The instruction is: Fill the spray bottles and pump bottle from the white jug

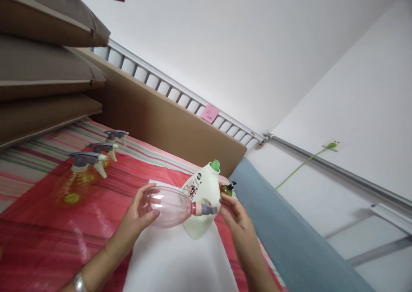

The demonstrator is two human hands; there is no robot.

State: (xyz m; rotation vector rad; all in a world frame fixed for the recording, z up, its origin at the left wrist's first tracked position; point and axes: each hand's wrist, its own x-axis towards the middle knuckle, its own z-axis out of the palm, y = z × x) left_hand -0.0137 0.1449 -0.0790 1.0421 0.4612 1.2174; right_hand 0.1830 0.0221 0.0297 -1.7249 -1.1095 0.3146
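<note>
My left hand [143, 208] is wrapped round the base end of a clear pink plastic bottle [170, 206]. The bottle lies sideways in the air, its pink collar and grey nozzle top [208, 209] pointing right. Close to the nozzle is my right hand [236, 214], its fingers apart and slightly bent, with nothing seen in them; whether a fingertip touches the nozzle I cannot tell. Behind the pink bottle stands a white jug [206, 184] with a green cap and a flower label, partly covered by it. A white cloth [180, 257] lies beneath.
Several amber spray bottles [74, 184] with grey trigger heads stand at left on a red cloth [106, 236]. A dark green pump bottle [227, 189] is behind my right hand. Stacked brown cushions [48, 64], a brown board [154, 116] and a blue panel [289, 236] border the surface.
</note>
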